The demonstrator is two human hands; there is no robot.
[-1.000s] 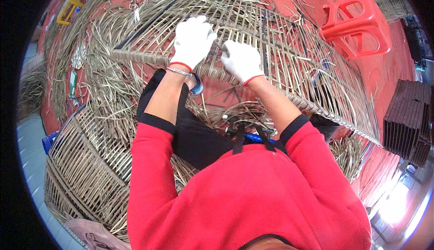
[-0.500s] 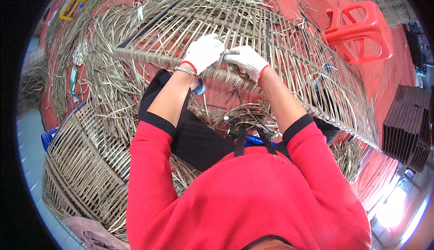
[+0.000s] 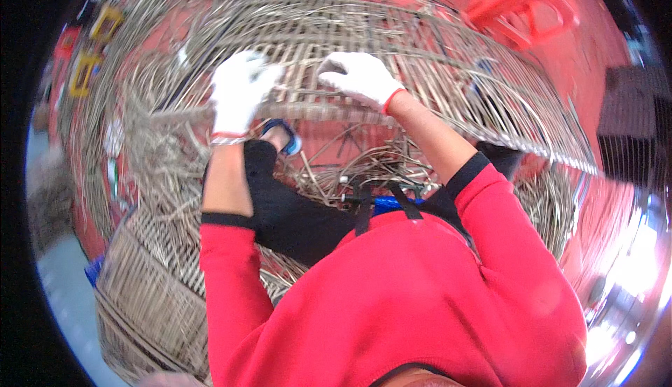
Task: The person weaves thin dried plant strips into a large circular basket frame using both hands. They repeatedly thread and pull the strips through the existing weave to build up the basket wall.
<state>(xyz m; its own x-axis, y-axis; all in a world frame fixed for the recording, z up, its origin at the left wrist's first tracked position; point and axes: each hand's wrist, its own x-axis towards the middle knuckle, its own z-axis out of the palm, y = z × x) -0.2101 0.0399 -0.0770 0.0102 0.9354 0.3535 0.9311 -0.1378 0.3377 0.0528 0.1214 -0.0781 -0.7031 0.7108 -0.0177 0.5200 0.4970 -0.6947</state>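
A woven panel (image 3: 420,51) of pale, flat cane-like strips lies across my lap, with black strips running through it. Its near edge is a wrapped rim (image 3: 329,112). My left hand (image 3: 241,93), in a white glove with a red cuff, is over the left part of this rim, and motion smears its fingers. My right hand (image 3: 364,80), gloved the same way, hovers just beyond the rim near the middle. Its thumb stands apart from its curved fingers, and nothing shows between them. Whether a thin strip runs between the hands is too blurred to tell.
Loose strips (image 3: 140,135) are heaped to the left. Another woven piece (image 3: 161,282) lies at lower left. A red plastic stool (image 3: 521,9) is at far right, a dark ribbed stack (image 3: 633,117) at right. Yellow frames (image 3: 84,73) stand at far left; a blue sandal (image 3: 290,142) shows below the rim.
My hands were together at the rim's middle and are now apart. The left moved out to the left, the right slightly left. The whole view has shifted, and blur has grown.
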